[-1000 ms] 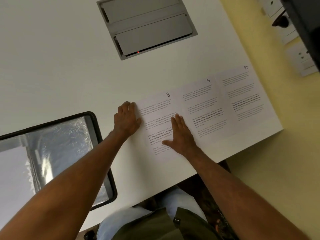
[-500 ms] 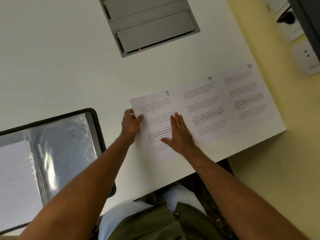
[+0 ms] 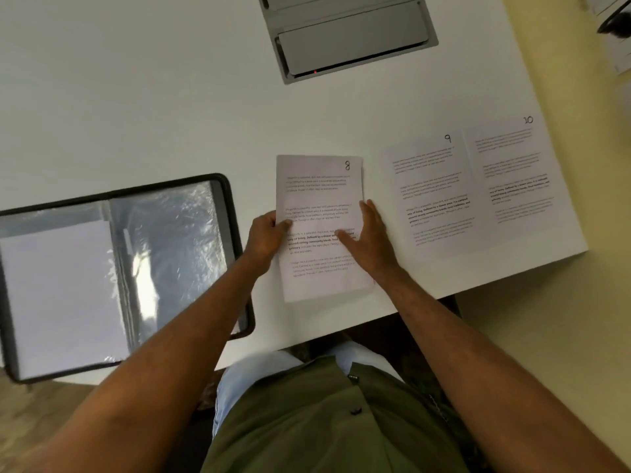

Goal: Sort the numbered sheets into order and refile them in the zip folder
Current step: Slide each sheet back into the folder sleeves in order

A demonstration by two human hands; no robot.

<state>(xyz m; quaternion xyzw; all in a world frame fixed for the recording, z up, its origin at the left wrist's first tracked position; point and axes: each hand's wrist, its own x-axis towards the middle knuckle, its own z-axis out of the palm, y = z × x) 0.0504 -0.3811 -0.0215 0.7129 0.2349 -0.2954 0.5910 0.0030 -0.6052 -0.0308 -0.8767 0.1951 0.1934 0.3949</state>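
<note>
The printed sheet numbered 8 (image 3: 317, 196) is held just above the white desk, apart from the other pages. My left hand (image 3: 264, 235) pinches its left edge, thumb on top. My right hand (image 3: 367, 238) lies on its right side with the fingers straight and the thumb across the text. Sheet 9 (image 3: 432, 192) and sheet 10 (image 3: 515, 172) lie flat side by side at the desk's right corner. The black zip folder (image 3: 225, 199) lies open on the left, with clear plastic sleeves and a white page inside.
A grey recessed cable hatch (image 3: 348, 35) is set into the white desk (image 3: 136, 97) at the top middle. The desk's front edge runs just below the sheets. Wall sockets (image 3: 614, 35) sit at the far right, by the yellow wall.
Sheet 8 has come away from sheets 9 and 10 and shifted left toward the folder. My left hand went from lying beside the sheet to pinching its left edge.
</note>
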